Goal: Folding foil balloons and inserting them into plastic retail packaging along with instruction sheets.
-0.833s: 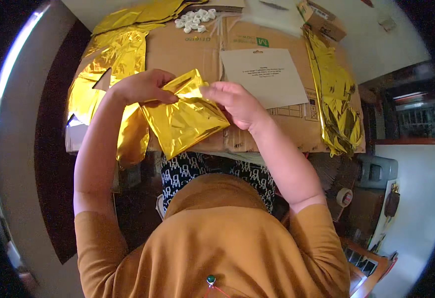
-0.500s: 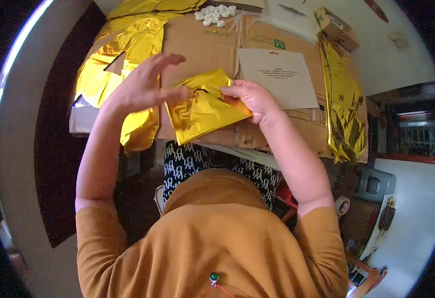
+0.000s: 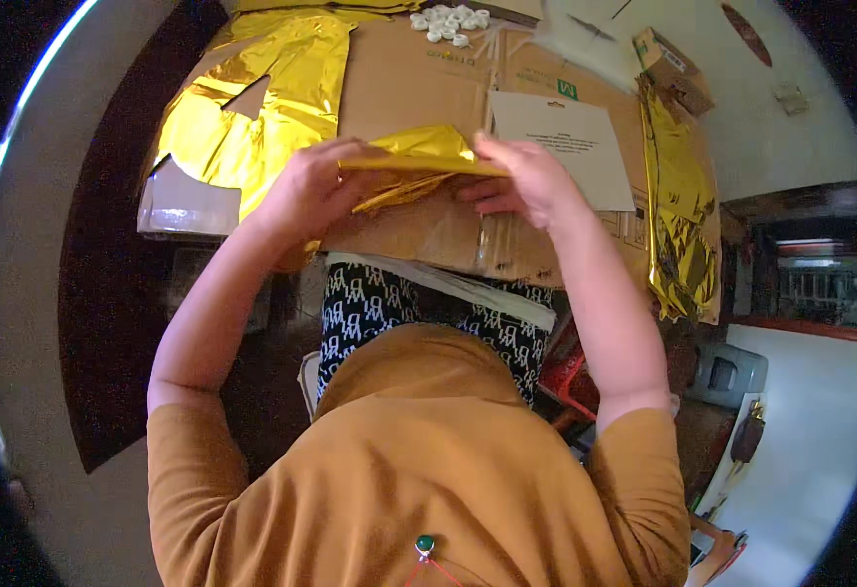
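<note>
A folded gold foil piece (image 3: 417,164) is held level over the cardboard-covered surface (image 3: 404,88), left hand (image 3: 313,188) fingers clamped on one end, right hand (image 3: 538,181) fingers gripping the other. A white card (image 3: 570,147) lies beside the right hand; gold sheeting (image 3: 301,83) spreads leftward, white rings (image 3: 445,22) beyond.

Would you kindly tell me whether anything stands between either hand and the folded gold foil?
Nothing visible does: the left hand and the right hand hold the folded gold foil at opposite ends. The white card lies on the cardboard near the right hand, not between it and the foil.
</note>
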`<state>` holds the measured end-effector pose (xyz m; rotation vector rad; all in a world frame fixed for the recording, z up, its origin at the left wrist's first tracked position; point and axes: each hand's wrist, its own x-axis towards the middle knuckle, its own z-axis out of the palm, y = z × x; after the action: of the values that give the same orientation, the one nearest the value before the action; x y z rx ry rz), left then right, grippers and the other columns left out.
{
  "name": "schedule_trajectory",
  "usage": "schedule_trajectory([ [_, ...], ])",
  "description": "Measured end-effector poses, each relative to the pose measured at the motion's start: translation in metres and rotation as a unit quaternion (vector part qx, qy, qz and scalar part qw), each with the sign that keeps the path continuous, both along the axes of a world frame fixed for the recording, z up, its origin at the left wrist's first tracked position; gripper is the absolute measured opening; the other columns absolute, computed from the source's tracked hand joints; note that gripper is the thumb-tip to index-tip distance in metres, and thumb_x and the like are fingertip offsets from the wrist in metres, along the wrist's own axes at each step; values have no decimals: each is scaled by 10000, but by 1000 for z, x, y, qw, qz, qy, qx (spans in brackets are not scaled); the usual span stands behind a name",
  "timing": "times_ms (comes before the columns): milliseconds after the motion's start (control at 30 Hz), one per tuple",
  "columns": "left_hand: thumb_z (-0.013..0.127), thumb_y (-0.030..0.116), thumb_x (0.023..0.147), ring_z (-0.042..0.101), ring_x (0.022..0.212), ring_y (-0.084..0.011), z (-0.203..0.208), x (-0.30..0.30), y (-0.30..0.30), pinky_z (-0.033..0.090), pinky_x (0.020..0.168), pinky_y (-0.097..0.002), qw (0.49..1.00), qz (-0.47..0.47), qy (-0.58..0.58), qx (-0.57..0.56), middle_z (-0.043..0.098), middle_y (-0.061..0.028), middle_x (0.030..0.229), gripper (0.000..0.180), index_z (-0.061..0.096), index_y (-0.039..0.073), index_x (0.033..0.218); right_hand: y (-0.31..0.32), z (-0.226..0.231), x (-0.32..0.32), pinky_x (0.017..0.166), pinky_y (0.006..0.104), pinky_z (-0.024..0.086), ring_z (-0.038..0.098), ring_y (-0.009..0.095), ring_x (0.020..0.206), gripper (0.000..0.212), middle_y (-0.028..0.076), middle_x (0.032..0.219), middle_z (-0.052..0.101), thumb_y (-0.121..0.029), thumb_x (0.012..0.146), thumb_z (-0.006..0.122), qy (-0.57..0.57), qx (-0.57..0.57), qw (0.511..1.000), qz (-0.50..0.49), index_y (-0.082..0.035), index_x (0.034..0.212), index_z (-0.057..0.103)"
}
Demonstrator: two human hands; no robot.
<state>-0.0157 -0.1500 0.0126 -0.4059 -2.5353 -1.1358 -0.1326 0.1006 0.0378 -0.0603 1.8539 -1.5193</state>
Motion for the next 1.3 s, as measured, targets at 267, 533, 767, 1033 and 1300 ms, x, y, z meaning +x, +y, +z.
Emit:
schedule_trajectory([
  [267,596,121,983,589,800,-81,3,-10,7,513,736,-282,961,111,-126,218,708,-63,874,202,665,-7,1123,18,-21,45,732,388,541,672,302,827,168,144,956,685,-110,831,706,688,148,707,73,-29,977,697],
  [533,589,122,988,583,813,-82,-11,-24,5,505,751,-280,960,129,-49,244,711,-40,908,192,659,-27,1084,-21,-51,35,889,435,481,644,306,993,228,146,1045,689,-133,784,711,764,146,612,146,-12,974,678],
  [767,600,130,981,562,779,-72,-29,-29,1,497,707,-283,941,139,-70,300,694,-36,847,181,660,-31,1035,-31,-48,43,940,461,468,625,333,1078,287,183,1138,665,-179,815,691,740,143,640,150,-2,1038,655],
  [1033,605,128,981,559,767,-65,-26,-28,4,495,683,-281,944,128,-58,300,690,-30,827,178,668,-31,1028,-40,-54,36,998,473,424,578,349,1149,377,193,1188,638,-213,823,685,734,153,648,135,7,1126,642],
  [1300,619,112,961,618,715,-134,-32,-26,-3,516,679,-315,971,138,-39,191,699,-103,807,159,671,-19,1034,-45,-45,54,952,457,450,562,370,1072,401,192,1119,617,-184,809,686,702,214,665,139,27,1144,623],
])
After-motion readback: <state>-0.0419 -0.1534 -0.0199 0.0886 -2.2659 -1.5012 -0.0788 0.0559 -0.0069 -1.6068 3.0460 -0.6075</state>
